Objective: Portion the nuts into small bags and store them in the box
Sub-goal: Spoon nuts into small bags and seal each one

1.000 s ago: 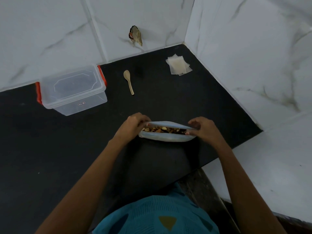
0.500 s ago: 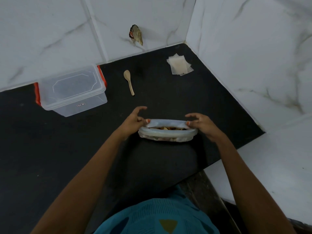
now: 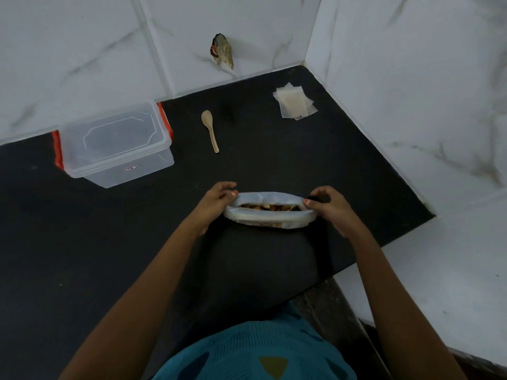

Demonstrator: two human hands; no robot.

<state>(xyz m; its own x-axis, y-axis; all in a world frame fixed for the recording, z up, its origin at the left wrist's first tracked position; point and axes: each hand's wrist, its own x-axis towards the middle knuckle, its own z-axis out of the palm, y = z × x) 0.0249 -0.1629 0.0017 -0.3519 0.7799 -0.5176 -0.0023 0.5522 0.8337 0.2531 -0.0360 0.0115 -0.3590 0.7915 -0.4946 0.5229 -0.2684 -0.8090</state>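
Pale plastic bag of mixed nuts (image 3: 270, 216) held open between both hands.
Left hand (image 3: 216, 200) pinched its left rim, right hand (image 3: 327, 205) its right rim.

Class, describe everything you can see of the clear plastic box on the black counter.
The clear plastic box is rectangular and see-through, with a clear lid on top and red clips at both ends. A small label marks its front wall. It looks empty and sits upright on the black counter close to the tiled wall, left of the wooden spoon. Nothing else touches it.
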